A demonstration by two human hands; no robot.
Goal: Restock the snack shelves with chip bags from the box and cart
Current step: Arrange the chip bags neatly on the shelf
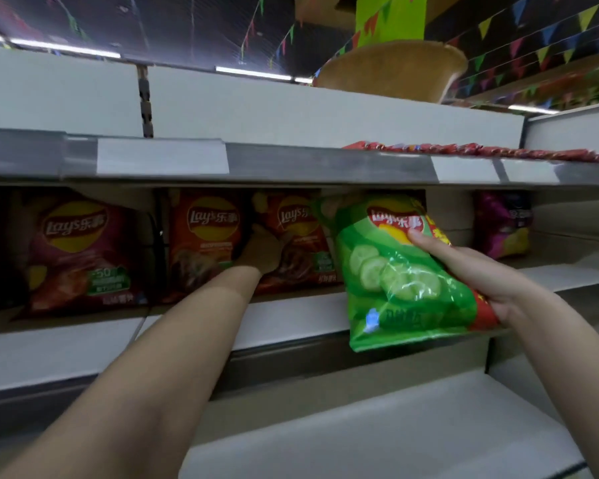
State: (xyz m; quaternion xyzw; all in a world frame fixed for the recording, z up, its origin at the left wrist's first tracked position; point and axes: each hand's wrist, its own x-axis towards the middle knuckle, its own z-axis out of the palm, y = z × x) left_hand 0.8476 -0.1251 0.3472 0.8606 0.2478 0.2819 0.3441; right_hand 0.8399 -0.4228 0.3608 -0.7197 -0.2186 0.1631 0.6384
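Right hand (471,271) grips green chip bag (405,271) by its right edge, held tilted in front of the middle shelf (291,312). Left hand (261,250) reaches among the orange bags (204,240) left of it; blurred, grip unclear. Purple bag (80,250) farther left.

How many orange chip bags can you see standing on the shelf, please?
2: one orange bag stands left of the left hand; the second orange bag stands beside it, partly behind that hand and the green bag in the right hand. More may be hidden behind.
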